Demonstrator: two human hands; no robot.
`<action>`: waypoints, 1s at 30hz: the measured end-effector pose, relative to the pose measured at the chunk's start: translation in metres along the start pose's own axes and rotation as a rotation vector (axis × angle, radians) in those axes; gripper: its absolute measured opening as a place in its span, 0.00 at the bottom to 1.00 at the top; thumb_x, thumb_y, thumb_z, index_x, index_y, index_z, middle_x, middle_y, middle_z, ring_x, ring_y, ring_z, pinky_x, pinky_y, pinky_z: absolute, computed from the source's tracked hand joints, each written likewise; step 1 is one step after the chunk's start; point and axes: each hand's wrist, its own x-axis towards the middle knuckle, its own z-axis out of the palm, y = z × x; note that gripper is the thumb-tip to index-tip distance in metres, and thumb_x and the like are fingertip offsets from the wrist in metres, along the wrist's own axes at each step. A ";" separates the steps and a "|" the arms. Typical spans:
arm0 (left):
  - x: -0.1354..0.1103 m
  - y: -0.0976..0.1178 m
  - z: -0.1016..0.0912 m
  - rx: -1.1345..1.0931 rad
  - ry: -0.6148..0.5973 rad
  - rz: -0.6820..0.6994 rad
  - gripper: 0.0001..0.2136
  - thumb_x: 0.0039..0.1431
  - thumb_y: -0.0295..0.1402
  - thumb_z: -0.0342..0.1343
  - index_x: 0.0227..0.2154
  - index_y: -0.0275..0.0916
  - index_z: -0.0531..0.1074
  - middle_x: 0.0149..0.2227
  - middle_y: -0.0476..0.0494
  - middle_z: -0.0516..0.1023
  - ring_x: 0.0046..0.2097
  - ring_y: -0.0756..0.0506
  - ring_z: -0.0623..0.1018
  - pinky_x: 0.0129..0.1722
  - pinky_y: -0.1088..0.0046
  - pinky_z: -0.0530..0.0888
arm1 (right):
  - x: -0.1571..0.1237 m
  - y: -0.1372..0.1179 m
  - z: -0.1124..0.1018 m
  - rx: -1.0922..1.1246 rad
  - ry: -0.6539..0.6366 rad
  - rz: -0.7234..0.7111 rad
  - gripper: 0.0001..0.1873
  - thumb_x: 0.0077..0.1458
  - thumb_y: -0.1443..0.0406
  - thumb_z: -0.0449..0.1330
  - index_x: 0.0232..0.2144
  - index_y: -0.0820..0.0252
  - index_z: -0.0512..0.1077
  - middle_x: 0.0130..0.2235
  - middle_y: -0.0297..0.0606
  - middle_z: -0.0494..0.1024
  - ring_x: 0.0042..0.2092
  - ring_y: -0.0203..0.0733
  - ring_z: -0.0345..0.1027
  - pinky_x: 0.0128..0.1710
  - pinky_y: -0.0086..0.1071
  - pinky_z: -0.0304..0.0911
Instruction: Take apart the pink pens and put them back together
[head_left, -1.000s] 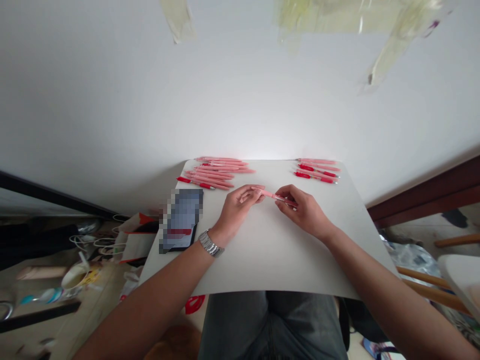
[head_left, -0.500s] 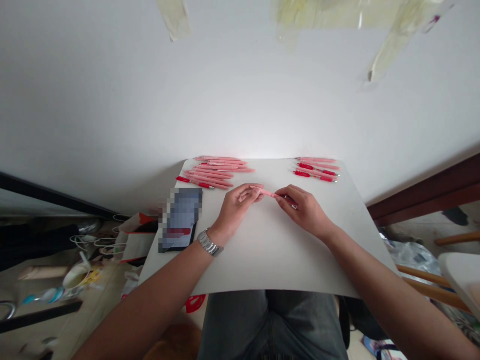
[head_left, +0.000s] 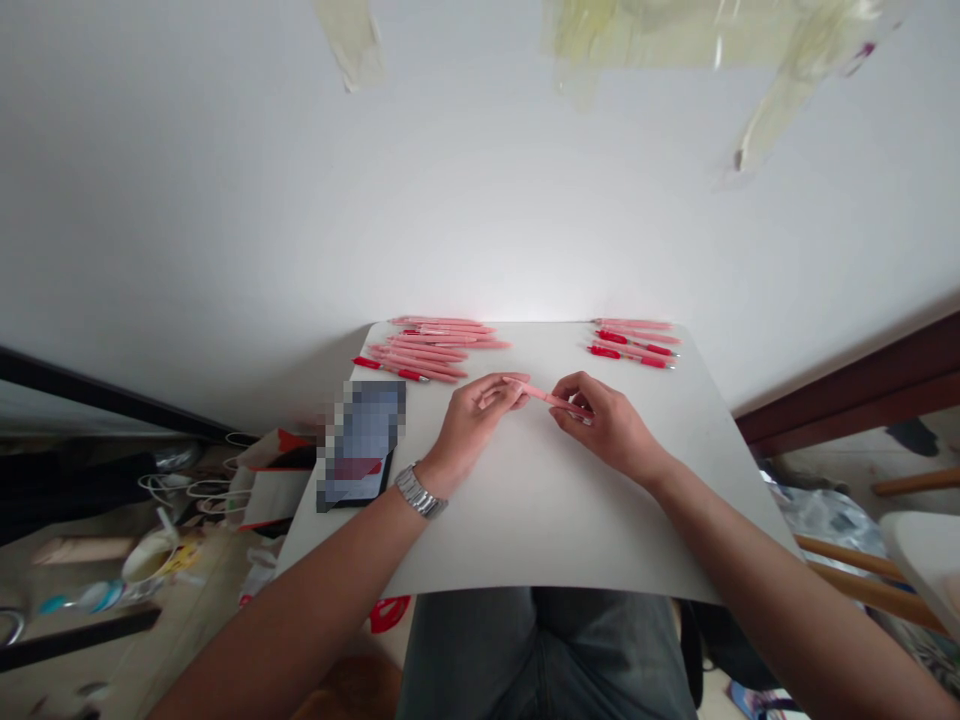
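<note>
A pink pen [head_left: 541,394] slants between my two hands above the tabletop. My left hand [head_left: 484,405], with a silver watch on its wrist, pinches the pen's upper left end between thumb and fingers. At the lower right end, my right hand [head_left: 596,410] has its fingers curled around the pen, the thumb beneath and the index finger bent above. Part of the pen's right end is hidden by these fingers. Beyond my left hand lies a pile of pink pens [head_left: 427,350], with a red pen [head_left: 390,369] at its near side.
Several pink and red pens [head_left: 634,340] lie at the table's back right. A phone [head_left: 364,440], its screen blurred, rests at the left edge. The white table [head_left: 547,530] stands against a wall [head_left: 480,200] with tape strips. A chair [head_left: 922,550] is at the right.
My right-hand fingers have loosened and shifted slightly along the pen, so more of its length shows. My left hand keeps its hold. The view has tilted slightly.
</note>
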 end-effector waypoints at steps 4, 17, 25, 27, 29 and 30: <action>0.000 -0.001 0.000 0.004 0.008 -0.003 0.18 0.62 0.44 0.67 0.47 0.36 0.83 0.48 0.38 0.84 0.48 0.42 0.83 0.57 0.59 0.79 | 0.000 -0.001 0.000 -0.007 0.005 -0.001 0.08 0.65 0.61 0.62 0.45 0.53 0.70 0.39 0.36 0.78 0.34 0.38 0.71 0.36 0.33 0.68; 0.000 0.001 0.000 0.016 0.000 0.007 0.18 0.63 0.44 0.67 0.47 0.35 0.82 0.45 0.37 0.85 0.48 0.41 0.84 0.58 0.58 0.79 | 0.003 -0.005 -0.004 -0.032 -0.002 -0.053 0.14 0.73 0.59 0.53 0.45 0.57 0.78 0.37 0.39 0.75 0.32 0.38 0.66 0.35 0.35 0.63; -0.001 0.001 0.001 0.017 -0.003 0.025 0.16 0.63 0.43 0.66 0.47 0.36 0.83 0.44 0.39 0.85 0.47 0.42 0.84 0.57 0.59 0.79 | 0.002 -0.005 -0.001 -0.011 0.020 -0.044 0.09 0.71 0.58 0.57 0.42 0.56 0.75 0.36 0.38 0.76 0.33 0.39 0.68 0.35 0.34 0.67; -0.001 0.001 0.001 0.017 0.003 0.021 0.16 0.63 0.43 0.67 0.47 0.36 0.83 0.45 0.39 0.85 0.47 0.42 0.84 0.56 0.60 0.79 | 0.002 -0.003 0.000 0.013 0.028 -0.032 0.07 0.69 0.59 0.59 0.42 0.55 0.73 0.37 0.38 0.77 0.35 0.40 0.70 0.36 0.34 0.68; 0.000 0.001 0.000 0.021 0.006 0.018 0.16 0.64 0.43 0.66 0.47 0.36 0.83 0.46 0.39 0.85 0.46 0.43 0.83 0.56 0.60 0.79 | 0.001 -0.001 0.001 0.022 0.036 -0.022 0.06 0.68 0.59 0.60 0.42 0.54 0.72 0.37 0.37 0.77 0.37 0.41 0.71 0.37 0.34 0.69; 0.000 0.001 0.000 0.023 0.007 0.020 0.16 0.64 0.42 0.66 0.47 0.36 0.83 0.46 0.39 0.84 0.46 0.43 0.83 0.57 0.60 0.79 | 0.001 0.000 0.001 0.020 0.040 -0.019 0.05 0.67 0.59 0.61 0.41 0.54 0.72 0.38 0.37 0.77 0.37 0.41 0.71 0.37 0.34 0.69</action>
